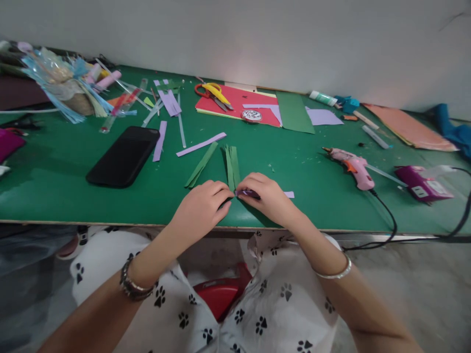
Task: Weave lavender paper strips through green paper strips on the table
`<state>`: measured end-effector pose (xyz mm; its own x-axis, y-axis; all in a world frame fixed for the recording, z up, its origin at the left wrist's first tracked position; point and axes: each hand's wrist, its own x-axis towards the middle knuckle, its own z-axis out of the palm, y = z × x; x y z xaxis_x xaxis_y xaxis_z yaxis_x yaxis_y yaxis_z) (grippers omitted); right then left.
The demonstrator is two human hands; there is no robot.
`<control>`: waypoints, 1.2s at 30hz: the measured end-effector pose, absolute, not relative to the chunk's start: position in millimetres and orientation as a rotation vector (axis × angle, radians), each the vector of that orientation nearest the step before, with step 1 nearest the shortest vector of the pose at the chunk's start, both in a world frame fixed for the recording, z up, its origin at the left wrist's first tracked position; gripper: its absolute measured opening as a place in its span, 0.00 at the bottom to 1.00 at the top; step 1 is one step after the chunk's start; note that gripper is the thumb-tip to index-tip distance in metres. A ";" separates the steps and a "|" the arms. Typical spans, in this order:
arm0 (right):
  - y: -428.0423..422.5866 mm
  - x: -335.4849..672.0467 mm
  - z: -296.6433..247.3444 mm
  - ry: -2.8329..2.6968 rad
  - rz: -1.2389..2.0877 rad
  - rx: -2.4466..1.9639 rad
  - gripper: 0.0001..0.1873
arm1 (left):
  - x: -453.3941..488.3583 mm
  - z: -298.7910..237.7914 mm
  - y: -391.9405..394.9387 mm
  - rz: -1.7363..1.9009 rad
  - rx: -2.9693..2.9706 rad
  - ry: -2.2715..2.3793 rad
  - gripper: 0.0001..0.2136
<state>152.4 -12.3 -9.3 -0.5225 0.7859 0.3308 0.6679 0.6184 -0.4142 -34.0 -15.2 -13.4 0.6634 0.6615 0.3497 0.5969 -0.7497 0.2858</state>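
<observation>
Close to the table's near edge, both hands meet over a narrow purple paper strip (289,194). My right hand (270,198) has its fingers closed on the strip, and one end pokes out to the right from behind it. My left hand (202,208) is curled, its fingertips pinched at the strip's left end; the fingers partly cover that spot. Just beyond the fingertips lie folded green paper strips (231,166), close to the hands. Another green strip (201,165) rests slantwise to the left, with a loose purple strip (201,144) above it.
A black phone (123,157) lies at left. Yellow-handled scissors (213,93) rest on red paper (235,105) at the back. On the right are a pink glue gun (351,166), its cord over the edge, and a purple power box (423,184). Craft scraps crowd the back left.
</observation>
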 end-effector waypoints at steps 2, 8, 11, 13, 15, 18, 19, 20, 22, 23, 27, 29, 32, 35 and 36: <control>-12.7 152.6 -7.9 -2.356 0.336 -1.145 0.01 | -34.0 -14.5 -15.4 0.664 2.739 1.050 0.09; -11.8 152.3 -1.7 -2.333 0.499 -1.177 0.09 | -34.3 -15.9 -15.8 0.680 2.733 1.106 0.13; -9.5 151.0 -2.1 -2.292 0.539 -1.213 0.08 | -34.6 -16.0 -15.5 0.663 2.718 1.088 0.13; -7.9 150.3 -3.0 -2.277 0.552 -1.218 0.07 | -34.4 -16.0 -15.2 0.669 2.707 1.079 0.13; -6.6 149.7 -3.7 -2.274 0.555 -1.217 0.06 | -34.1 -15.9 -15.0 0.668 2.706 1.074 0.12; -5.5 149.0 -4.6 -2.283 0.532 -1.205 0.04 | -33.8 -15.3 -14.7 0.641 2.708 1.072 0.11; -5.4 148.8 -5.0 -2.290 0.513 -1.196 0.04 | -33.9 -15.1 -14.6 0.634 2.708 1.071 0.11; -5.4 148.7 -5.6 -2.298 0.490 -1.186 0.03 | -34.0 -14.9 -14.6 0.632 2.710 1.068 0.11; -5.6 148.5 -6.9 -2.319 0.437 -1.166 0.03 | -34.3 -14.5 -14.4 0.644 2.719 1.061 0.11; -5.8 148.6 -7.6 -2.328 0.409 -1.161 0.02 | -34.4 -14.3 -14.4 0.654 2.725 1.058 0.11; -6.3 149.7 -8.7 -2.336 0.348 -1.163 0.03 | -34.3 -14.0 -14.3 0.678 2.747 1.056 0.11; -6.2 150.3 -8.0 -2.326 0.379 -1.160 0.04 | -34.4 -14.3 -14.6 0.680 2.765 1.051 0.11; -6.1 150.7 -6.4 -2.308 0.433 -1.172 0.04 | -36.2 -14.5 -15.1 0.678 2.817 1.034 0.11; -6.0 150.8 -5.6 -2.300 0.452 -1.184 0.04 | -39.7 -12.8 -12.5 0.625 2.848 0.968 0.12; -6.0 150.9 -5.6 -2.301 0.455 -1.181 0.04 | -40.6 -11.8 -10.3 0.612 2.820 0.961 0.12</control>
